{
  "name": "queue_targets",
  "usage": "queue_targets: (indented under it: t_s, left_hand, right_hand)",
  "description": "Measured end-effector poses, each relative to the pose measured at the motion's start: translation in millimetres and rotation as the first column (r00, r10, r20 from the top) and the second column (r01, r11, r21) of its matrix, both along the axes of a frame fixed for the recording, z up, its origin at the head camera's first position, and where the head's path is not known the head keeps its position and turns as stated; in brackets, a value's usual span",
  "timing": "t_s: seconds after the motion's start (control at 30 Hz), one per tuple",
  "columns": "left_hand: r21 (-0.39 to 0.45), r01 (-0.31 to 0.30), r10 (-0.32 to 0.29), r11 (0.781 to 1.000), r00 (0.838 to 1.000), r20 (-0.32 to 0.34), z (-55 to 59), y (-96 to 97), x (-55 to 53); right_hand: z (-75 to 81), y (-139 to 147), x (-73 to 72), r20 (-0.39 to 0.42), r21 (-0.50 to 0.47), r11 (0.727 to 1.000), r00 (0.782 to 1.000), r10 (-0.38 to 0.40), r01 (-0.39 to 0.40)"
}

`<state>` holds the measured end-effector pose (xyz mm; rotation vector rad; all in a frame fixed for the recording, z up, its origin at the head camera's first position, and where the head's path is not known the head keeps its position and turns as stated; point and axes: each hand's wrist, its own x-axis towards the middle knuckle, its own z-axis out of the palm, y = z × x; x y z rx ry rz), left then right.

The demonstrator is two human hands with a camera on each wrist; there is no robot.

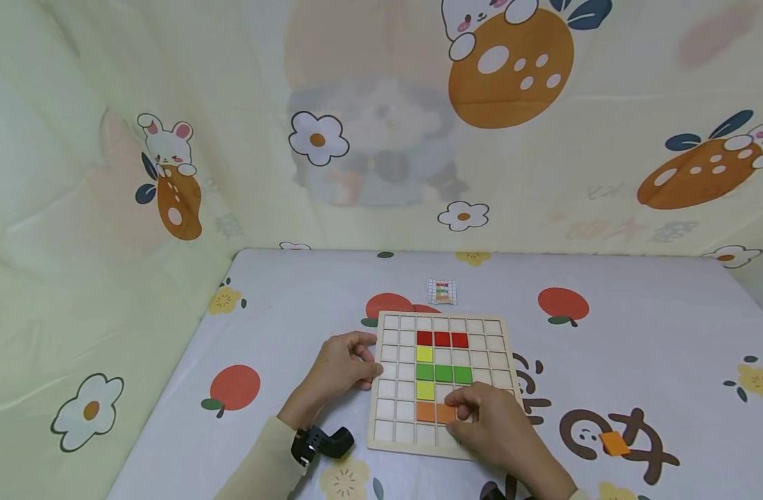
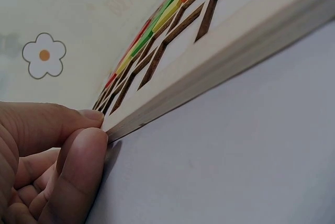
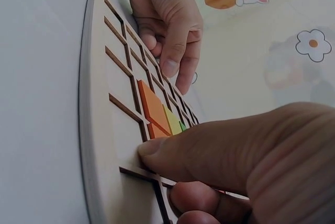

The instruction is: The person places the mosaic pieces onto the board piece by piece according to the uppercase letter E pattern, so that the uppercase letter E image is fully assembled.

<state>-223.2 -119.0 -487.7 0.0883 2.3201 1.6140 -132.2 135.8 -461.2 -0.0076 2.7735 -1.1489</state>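
A wooden grid board (image 1: 403,432) lies on the table, with red tiles (image 1: 442,339), green tiles (image 1: 443,373), yellow tiles (image 1: 425,390) and orange tiles (image 1: 425,412) in some of its squares. The thumb and a finger of my left hand (image 1: 344,364) hold the board's left edge; the left wrist view shows both fingertips against the rim. My right hand (image 1: 496,423) pinches the right-hand orange tile (image 1: 445,413) in the lowest coloured row, thumb on the near side and finger on the far side. That hand covers the board's lower right part.
Behind the board lies a small pattern card (image 1: 442,292) showing coloured squares on a grid. A loose orange tile (image 1: 614,443) rests on the printed tablecloth (image 1: 306,292) to the right. Patterned curtains (image 1: 381,167) hang at the back and left.
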Motion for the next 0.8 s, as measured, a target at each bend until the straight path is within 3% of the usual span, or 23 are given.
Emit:
queue_targets:
  t_s: [0.4,0.57,0.8]
  left_hand:
    - [0.006,0.001,-0.001,1.0,1.0,0.0,-1.0,-0.5,-0.2]
    - [0.0,-0.003,0.003,1.0,1.0,-0.001,-0.9,-0.5,-0.1]
    - [0.009,0.007,-0.007,1.0,1.0,-0.009,-1.6,-0.1,-0.7]
  right_hand:
    - [-0.9,-1,-0.6,0.021,0.021,1.0,1.0,-0.004,0.004]
    - [2.5,1,0.1,0.046,-0.021,1.0,0.999,-0.018,0.019]
    - [10.8,25,7.7,0.059,0.009,0.999,0.998,-0.038,0.038]
